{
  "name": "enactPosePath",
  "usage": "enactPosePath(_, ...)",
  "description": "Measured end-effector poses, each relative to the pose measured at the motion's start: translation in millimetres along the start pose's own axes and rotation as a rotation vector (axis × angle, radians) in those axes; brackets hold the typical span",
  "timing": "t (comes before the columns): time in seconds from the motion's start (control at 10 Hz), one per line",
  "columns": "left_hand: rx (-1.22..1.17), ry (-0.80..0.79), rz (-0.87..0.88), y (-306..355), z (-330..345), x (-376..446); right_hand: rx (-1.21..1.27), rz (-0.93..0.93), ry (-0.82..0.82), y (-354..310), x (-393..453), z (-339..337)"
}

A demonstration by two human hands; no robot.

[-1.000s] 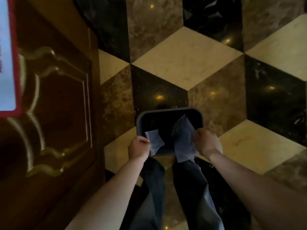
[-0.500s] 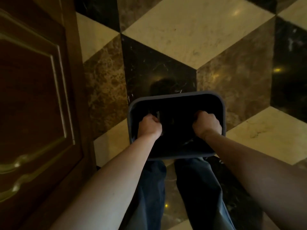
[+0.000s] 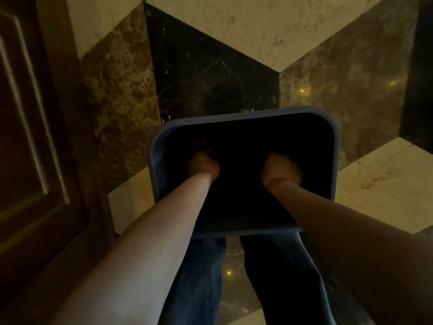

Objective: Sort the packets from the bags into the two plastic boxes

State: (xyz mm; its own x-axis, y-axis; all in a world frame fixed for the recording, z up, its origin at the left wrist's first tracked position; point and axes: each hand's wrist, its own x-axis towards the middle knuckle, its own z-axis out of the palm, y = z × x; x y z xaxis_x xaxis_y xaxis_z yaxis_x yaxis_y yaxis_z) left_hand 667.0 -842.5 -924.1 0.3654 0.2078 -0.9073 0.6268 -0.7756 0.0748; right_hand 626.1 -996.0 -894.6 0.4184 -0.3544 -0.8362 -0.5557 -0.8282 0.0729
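Note:
A dark blue-grey plastic bin [image 3: 246, 115] stands on the marble floor in front of my legs. Both my hands reach down inside it. My left hand [image 3: 203, 167] is near the left wall and my right hand [image 3: 281, 170] is right of centre. Both have their fingers curled downward. The inside of the bin is almost black, so I cannot see any packet or bag in it. Whatever is in my fingers is hidden too.
A brown panelled wooden door [image 3: 35, 141] runs along the left, close to the bin. The floor [image 3: 257, 31] is patterned in cream, brown and black marble tiles. My legs in dark blue trousers [image 3: 199, 277] stand just behind the bin.
A second ago both hands held pale plastic pieces above the bin's near rim. The hands have since gone down into the bin, the pieces are out of sight, and the view has moved closer.

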Motion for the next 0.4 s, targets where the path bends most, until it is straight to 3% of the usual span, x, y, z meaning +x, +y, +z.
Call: enactPosePath(0.4, -0.013, 0.035, 0.098, 8, -48, -71, -0.143, -0.181, 0.084, -19, -71, -59)
